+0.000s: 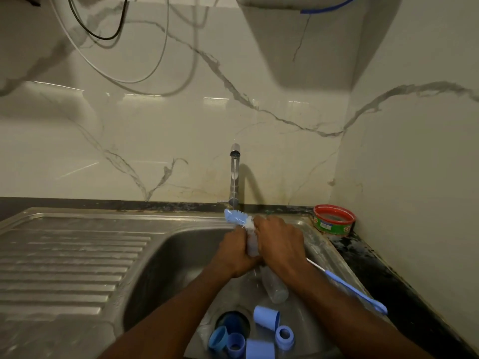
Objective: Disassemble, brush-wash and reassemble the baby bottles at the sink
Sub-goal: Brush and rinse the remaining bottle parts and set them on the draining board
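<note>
Over the steel sink, under the running tap, my left hand grips a clear baby bottle. My right hand is curled round the bottle brush. Its blue and white bristle head sticks out above my hands, against the outside of the bottle. The brush's blue handle trails down to the right. A second clear bottle lies in the basin below my hands. Several blue caps and rings lie around the drain.
A ribbed steel draining board lies left of the basin. A round red and green tin stands in the back right corner on the dark counter. Marble-patterned walls close in behind and on the right. Cables hang at the upper left.
</note>
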Motion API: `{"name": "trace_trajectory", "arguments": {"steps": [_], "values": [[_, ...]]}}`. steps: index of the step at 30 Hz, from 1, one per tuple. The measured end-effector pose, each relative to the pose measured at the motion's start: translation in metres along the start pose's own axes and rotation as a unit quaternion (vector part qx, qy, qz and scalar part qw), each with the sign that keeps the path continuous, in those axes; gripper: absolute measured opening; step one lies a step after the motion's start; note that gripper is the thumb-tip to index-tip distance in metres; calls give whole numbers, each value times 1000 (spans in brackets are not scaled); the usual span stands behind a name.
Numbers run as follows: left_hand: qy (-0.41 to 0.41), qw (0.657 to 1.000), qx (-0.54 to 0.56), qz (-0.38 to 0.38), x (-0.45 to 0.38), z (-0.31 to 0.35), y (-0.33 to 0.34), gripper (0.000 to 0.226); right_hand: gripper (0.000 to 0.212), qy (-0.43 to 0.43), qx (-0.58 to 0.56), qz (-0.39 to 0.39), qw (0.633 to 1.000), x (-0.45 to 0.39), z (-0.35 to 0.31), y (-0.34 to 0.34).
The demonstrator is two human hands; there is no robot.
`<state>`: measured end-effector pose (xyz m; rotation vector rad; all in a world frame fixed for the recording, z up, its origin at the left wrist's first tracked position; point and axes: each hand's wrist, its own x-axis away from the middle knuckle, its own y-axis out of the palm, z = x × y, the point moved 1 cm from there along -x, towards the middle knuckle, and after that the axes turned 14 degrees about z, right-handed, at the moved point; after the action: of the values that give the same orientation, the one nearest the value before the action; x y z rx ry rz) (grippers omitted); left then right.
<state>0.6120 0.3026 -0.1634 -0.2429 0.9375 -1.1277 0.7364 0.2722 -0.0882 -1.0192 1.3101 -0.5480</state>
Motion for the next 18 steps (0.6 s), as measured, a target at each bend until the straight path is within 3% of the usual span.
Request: {"name": "trace_trajectory", "arguments": {"steps": [5, 10, 13, 18], "values": [[-76, 993, -8, 85, -11, -19, -17, 51, 45, 18, -16, 17, 1000, 9, 7, -4], [16, 998, 57, -21, -4, -15, -18, 37, 28, 32, -8, 7, 999, 2, 3, 0], [46, 998, 46, -19, -4, -17, -13, 48, 36, 36, -4, 14, 999, -1, 1, -3], [-38, 997, 3, 63, -12, -33, -17, 70, 37, 25, 3, -21, 999, 9, 5, 1]]}}
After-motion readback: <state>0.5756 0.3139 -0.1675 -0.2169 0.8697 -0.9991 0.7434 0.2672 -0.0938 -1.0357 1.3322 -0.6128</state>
